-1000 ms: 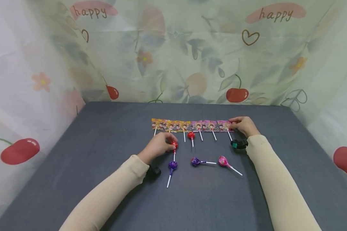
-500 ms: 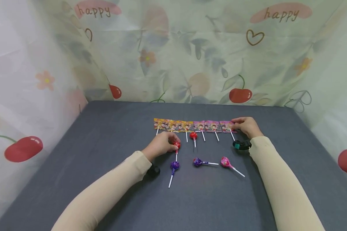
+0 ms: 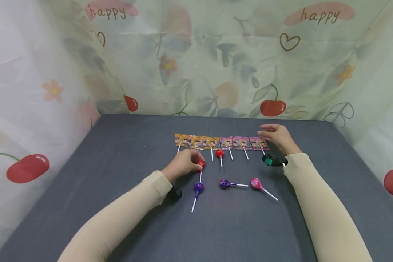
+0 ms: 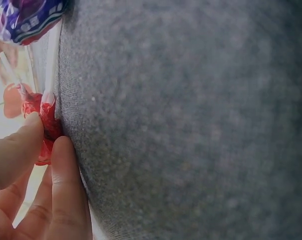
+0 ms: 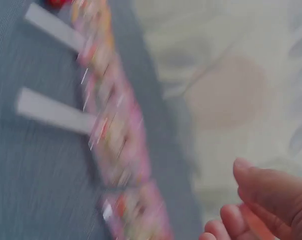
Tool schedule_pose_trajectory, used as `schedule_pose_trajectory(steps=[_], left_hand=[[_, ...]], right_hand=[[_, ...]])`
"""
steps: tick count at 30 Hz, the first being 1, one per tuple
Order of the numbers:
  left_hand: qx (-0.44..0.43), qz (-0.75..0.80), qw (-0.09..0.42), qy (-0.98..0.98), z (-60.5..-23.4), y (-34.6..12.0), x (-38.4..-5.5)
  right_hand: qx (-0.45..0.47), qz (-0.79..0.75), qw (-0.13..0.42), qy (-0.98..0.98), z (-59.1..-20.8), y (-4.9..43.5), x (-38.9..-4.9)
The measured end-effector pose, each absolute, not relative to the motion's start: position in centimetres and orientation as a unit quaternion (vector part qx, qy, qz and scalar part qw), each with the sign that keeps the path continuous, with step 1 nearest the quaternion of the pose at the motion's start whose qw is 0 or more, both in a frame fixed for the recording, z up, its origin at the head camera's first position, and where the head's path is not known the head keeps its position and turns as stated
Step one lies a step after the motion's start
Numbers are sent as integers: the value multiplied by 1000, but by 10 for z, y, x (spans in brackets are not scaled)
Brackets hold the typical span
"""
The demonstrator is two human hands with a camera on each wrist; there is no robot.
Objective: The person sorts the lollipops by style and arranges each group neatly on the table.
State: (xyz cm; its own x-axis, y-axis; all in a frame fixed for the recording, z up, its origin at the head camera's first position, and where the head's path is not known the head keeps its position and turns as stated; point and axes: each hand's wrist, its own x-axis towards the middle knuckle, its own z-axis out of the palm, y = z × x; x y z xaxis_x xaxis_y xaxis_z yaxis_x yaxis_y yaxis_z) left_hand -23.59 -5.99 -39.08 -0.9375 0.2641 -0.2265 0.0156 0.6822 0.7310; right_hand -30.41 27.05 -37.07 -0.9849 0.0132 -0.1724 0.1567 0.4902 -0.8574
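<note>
My left hand (image 3: 182, 164) pinches the head of a red-wrapped lollipop (image 3: 201, 164) between thumb and finger; in the left wrist view the red wrapper (image 4: 50, 122) shows between the fingertips. Its white stick points toward a purple lollipop (image 3: 198, 187) lying just in front. Beyond it, a second red lollipop (image 3: 219, 153) lies apart. Over the right end of a row of flat packeted lollipops, my right hand (image 3: 279, 138) hovers with nothing in it, fingers loosely bent. The row has yellow packets (image 3: 201, 142) at left and pink packets (image 3: 241, 143) at right, sticks toward me.
Another purple lollipop (image 3: 224, 183) and a pink lollipop (image 3: 256, 183) lie nearer me on the dark grey tabletop (image 3: 235, 225). A printed curtain (image 3: 203, 65) hangs behind the table and along both sides.
My right hand has let go of the rightmost pink packet and lifted slightly up and away. The left hand keeps its pinch on the red lollipop. The view has shifted slightly.
</note>
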Motion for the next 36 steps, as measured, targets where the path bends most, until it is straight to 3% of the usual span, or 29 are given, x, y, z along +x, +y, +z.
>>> schedule_pose_trajectory(steps=[13, 27, 36], left_hand=[[86, 400, 150, 900, -393, -64, -235], [83, 404, 156, 897, -390, -63, -235], [89, 403, 156, 897, -392, -63, -236]], right_hand=[[-98, -546, 27, 831, -342, 207, -281], [-137, -477, 161, 853, -371, 166, -282], [-129, -397, 189, 889, -374, 161, -283]])
